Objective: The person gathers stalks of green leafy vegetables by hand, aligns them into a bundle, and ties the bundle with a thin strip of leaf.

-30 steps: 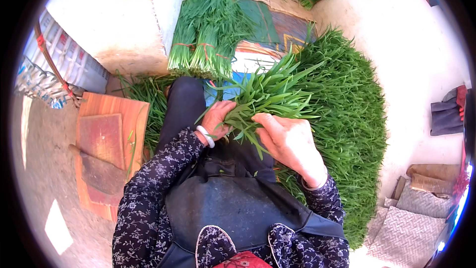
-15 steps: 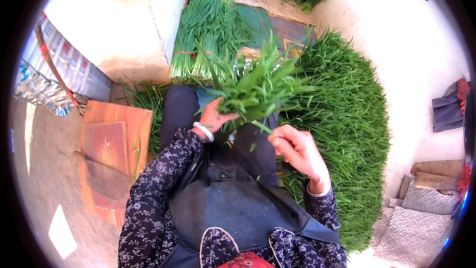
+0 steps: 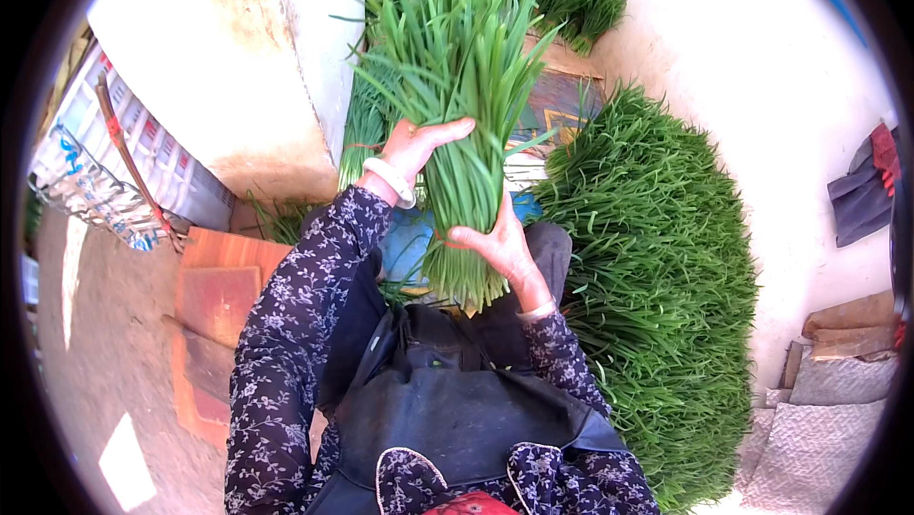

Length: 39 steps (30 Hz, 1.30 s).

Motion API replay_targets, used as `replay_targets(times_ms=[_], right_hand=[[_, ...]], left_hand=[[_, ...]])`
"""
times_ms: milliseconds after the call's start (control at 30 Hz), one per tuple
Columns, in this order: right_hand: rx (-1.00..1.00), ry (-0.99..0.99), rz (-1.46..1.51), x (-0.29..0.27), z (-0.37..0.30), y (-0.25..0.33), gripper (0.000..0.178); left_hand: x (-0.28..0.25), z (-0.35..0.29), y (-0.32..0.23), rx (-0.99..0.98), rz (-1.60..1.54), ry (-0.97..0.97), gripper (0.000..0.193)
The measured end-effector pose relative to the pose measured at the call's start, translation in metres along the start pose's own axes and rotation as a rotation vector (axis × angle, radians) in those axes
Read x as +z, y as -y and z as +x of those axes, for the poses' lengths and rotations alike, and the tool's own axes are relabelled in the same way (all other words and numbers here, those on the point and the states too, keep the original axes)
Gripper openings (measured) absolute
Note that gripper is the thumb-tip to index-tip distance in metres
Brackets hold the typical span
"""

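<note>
A thick bunch of green chives (image 3: 462, 172) stands upright between my hands above my lap, leaf tips pointing away and pale stem ends toward me. Around its upper middle wraps my left hand (image 3: 411, 150), thumb across the front, a white bangle at the wrist. Lower on the stalks, my right hand (image 3: 500, 245) grips from the right side, its thumb over the front; its other fingers are hidden behind the bunch. Tied chive bundles (image 3: 364, 125) lie beyond, partly covered by the held bunch.
A big heap of loose chives (image 3: 657, 287) spreads along my right. On the left lie a wooden board (image 3: 195, 258) and a dark-bladed knife (image 3: 208, 358) near a white woven basket (image 3: 143, 134). A white wall block (image 3: 238, 49) rises front left. Folded mats (image 3: 814, 439) lie far right.
The chives have been raised away from my lap and stood upright. My right hand, which pinched a single leaf off to the side, now holds the lower stalks.
</note>
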State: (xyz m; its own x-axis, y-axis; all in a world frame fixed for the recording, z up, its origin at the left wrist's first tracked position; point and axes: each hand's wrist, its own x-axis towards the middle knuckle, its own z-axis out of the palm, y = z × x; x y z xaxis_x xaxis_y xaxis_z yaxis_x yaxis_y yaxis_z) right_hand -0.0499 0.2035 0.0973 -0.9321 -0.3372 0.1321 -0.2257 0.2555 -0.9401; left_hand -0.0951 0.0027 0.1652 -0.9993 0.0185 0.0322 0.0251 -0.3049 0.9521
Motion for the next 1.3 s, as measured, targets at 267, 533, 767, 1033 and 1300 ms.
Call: replay_targets(times_ms=[267,533,767,1033,1300], right_hand=[[0.137,0.043,0.744,-0.023,-0.014,0.008,0.061],[0.375,0.043,0.907,-0.02,-0.045,-0.02,0.059],[0.528,0.195,1.038,-0.014,-0.066,0.013,0.06],[0.735,0.267,1.193,0.004,-0.064,0.077,0.062],[0.41,0.274,0.149,0.008,-0.032,0.033,0.063]], left_hand=[[-0.008,-0.071,-0.07,0.444,0.105,-0.152,0.07],[-0.08,-0.134,0.054,-0.079,0.075,-0.1,0.046],[-0.04,-0.138,0.114,-0.333,-0.426,0.54,0.078],[-0.04,-0.113,0.179,-0.25,-0.912,0.541,0.065],[-0.015,-0.141,0.141,-0.336,-1.263,0.142,0.086]])
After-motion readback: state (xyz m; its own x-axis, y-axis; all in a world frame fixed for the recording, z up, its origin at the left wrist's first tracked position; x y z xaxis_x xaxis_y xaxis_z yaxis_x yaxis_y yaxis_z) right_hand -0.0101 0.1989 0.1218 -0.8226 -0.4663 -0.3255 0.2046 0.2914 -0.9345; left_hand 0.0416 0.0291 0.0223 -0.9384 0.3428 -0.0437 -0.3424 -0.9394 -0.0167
